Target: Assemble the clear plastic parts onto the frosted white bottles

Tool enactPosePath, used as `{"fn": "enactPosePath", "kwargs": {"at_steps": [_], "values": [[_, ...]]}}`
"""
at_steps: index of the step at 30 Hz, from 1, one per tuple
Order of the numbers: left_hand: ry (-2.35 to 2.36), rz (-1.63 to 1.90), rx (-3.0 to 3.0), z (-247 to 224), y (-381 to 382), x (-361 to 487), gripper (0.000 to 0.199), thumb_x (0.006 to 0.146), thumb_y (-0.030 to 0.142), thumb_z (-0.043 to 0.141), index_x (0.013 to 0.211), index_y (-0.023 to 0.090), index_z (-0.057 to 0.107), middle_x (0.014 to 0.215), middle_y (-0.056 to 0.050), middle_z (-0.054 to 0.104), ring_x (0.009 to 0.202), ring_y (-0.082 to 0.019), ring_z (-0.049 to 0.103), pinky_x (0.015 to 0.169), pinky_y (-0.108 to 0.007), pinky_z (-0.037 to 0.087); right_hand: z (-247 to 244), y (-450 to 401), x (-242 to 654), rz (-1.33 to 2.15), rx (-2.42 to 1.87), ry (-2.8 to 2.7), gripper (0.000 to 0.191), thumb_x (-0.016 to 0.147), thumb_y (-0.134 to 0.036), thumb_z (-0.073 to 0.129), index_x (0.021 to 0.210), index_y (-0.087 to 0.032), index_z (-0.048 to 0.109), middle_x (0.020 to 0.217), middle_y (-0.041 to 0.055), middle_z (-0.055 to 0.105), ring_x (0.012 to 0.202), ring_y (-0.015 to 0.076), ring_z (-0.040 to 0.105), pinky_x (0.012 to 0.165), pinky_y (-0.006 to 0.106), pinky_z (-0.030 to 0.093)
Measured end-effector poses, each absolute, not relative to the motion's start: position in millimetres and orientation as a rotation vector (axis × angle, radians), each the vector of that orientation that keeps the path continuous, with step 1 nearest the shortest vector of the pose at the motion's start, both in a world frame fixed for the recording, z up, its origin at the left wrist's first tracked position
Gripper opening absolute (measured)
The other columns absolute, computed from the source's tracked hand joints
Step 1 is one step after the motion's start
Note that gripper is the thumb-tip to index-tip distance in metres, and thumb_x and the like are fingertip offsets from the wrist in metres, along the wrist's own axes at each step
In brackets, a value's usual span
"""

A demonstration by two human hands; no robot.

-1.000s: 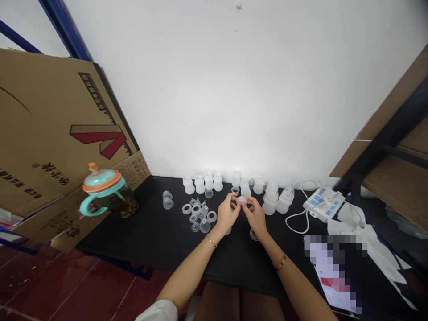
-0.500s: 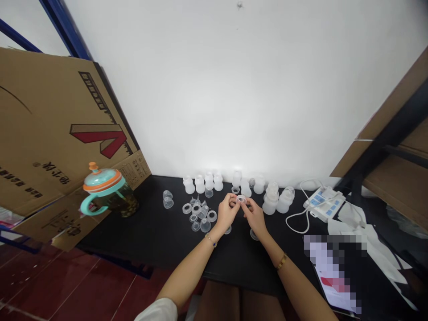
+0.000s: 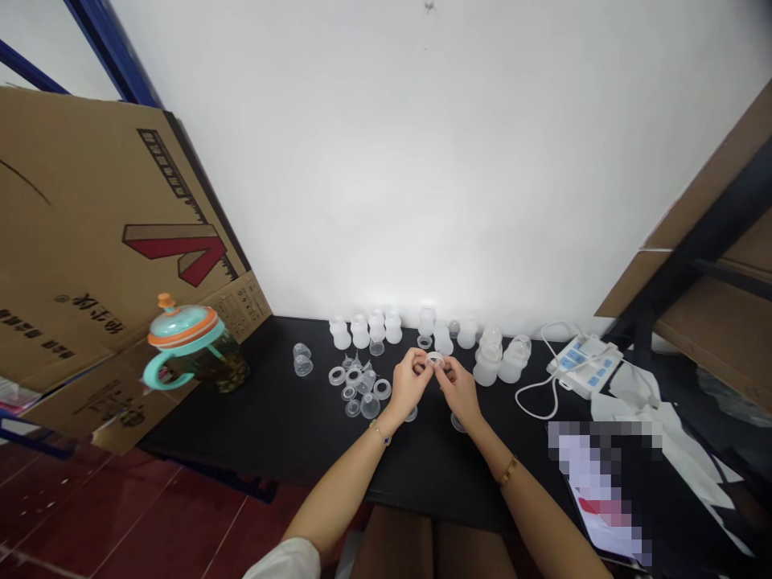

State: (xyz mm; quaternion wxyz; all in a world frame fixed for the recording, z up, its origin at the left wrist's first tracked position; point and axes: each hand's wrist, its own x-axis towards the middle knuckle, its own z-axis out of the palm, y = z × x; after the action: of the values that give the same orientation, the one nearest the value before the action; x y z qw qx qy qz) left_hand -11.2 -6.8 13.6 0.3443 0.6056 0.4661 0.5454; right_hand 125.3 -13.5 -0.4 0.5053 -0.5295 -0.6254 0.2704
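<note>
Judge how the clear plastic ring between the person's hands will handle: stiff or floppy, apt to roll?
The clear plastic ring, pinched between left hand and right hand, looks thin, so probably light. It may flex slightly, though stiffness is hard to tell at this size. On edge it would likely roll on the black tabletop; the similar ring lying flat looks stable.

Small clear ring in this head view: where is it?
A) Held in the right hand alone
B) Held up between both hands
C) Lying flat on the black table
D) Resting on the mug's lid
B. The ring is held up between the fingertips of the left hand and the right hand.
</note>
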Motion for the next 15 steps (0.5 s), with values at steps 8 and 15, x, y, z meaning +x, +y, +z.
{"fn": "enactPosePath", "kwargs": {"at_steps": [8, 15], "values": [[1.233, 1.423, 1.582, 15.7, -7.7, -11.3, 0.015, 0.086, 0.032, 0.065, 0.093, 0.019, 0.060, 0.073, 0.001, 0.068, 0.057, -0.011, 0.054, 0.057, -0.022, 0.039, -1.1, -13.1, 124.8, 0.580, -1.294, -1.528, 0.035, 0.092, -0.051, 0.055, 0.097, -0.019, 0.067, 0.075, 0.0028, 0.068, 0.057, 0.0171, 0.059, 0.057, 0.028, 0.044], [1.234, 1.431, 1.589, 16.2, -8.5, -11.4, 0.014, 0.085, 0.031, 0.065, 0.090, 0.020, 0.059, 0.072, 0.002, 0.067, 0.055, -0.010, 0.052, 0.056, -0.022, 0.037, 1.3, -14.6, 125.2, 0.554, -1.300, -1.544, 0.033, 0.092, -0.049, 0.055, 0.095, -0.018, 0.068, 0.072, 0.0020, 0.068, 0.059, 0.0177, 0.059, 0.060, 0.028, 0.042]]}}
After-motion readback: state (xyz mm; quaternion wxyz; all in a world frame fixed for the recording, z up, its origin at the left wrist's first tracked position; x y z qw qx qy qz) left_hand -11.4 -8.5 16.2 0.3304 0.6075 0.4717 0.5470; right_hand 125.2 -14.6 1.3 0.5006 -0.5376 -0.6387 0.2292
